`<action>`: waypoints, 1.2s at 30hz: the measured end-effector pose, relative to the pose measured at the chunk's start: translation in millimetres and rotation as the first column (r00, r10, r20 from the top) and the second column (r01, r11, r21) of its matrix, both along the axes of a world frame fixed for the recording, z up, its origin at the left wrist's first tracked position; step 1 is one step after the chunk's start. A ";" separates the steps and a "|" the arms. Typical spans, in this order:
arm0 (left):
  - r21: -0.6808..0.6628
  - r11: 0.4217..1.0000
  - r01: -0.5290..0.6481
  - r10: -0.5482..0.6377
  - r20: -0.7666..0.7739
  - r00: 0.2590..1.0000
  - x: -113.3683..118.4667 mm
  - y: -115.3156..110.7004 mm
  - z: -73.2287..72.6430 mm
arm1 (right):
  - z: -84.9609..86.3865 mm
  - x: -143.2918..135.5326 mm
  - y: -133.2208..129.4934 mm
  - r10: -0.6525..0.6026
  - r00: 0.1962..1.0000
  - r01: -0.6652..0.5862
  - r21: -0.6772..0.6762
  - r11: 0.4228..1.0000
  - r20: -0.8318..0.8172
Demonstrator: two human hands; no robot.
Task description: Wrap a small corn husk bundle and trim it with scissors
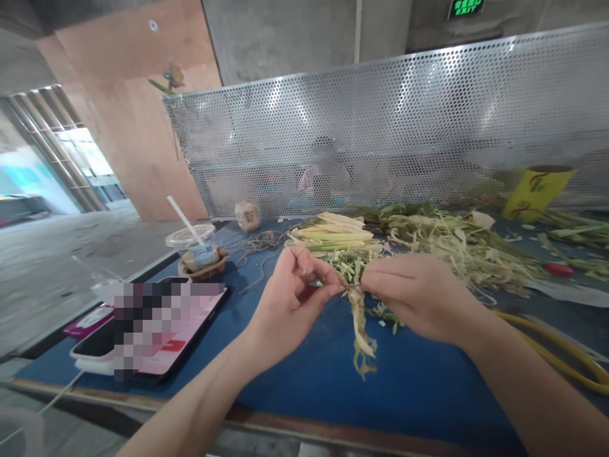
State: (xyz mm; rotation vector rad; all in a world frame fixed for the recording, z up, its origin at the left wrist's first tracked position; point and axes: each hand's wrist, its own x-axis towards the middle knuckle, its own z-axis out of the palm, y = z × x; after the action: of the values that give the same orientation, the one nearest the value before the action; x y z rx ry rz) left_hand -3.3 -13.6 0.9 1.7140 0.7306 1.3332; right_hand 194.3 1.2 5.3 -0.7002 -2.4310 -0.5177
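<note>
My left hand (292,298) pinches a thin strand between thumb and forefinger, just left of a bundle of pale, dried plant strips (359,317). On the bundle's other side, my right hand (413,295) is closed with its fingertips pressed together at the same strand. The bundle's ragged end hangs down between the hands over the blue table (304,393). Behind the hands lie chopped green plant pieces (342,263) and a stack of pale yellow-green leaf strips (333,233).
Phones and a tablet (190,330) lie at left, near a lidded cup (197,247). Loose twine (264,241) lies beyond. Dried leaves (457,247), a yellow roll (537,193) and a yellow hoop (556,346) are right. A perforated metal screen (409,120) stands behind.
</note>
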 end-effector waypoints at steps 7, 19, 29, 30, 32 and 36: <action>0.101 0.982 -0.159 0.131 0.237 0.963 -25.4 21.9 12.1 | 7.2 24.7 14.3 -0.044 0.874 0.077 0.050 0.996 -0.484; -0.057 0.997 0.060 -0.056 0.059 0.997 4.2 33.5 -13.5 | -22.6 -3.7 35.3 -0.255 0.787 -0.293 -0.705 0.646 -0.561; 0.035 0.999 -0.012 0.014 -0.037 0.999 3.9 39.1 -17.8 | -19.8 -11.3 24.2 -0.236 0.774 -0.373 -0.725 0.579 -0.587; 0.048 0.999 -0.015 0.018 -0.063 0.998 3.6 38.0 -18.1 | -19.7 -11.8 23.8 -0.243 0.769 -0.358 -0.713 0.603 -0.591; 0.080 0.997 -0.004 0.013 -0.114 0.993 3.2 36.3 -19.2 | -20.2 -13.1 22.8 -0.241 0.764 -0.334 -0.686 0.646 -0.598; 0.163 0.985 -0.047 0.079 -0.200 0.977 3.0 35.7 -22.1 | -22.2 -15.0 20.5 -0.197 0.772 -0.307 -0.626 0.716 -0.604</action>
State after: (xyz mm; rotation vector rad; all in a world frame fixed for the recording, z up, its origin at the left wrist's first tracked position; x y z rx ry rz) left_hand -0.3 22.0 -21.2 1.9924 0.8202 1.2981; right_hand 179.3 21.7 -16.8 -0.9007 -1.9005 0.6663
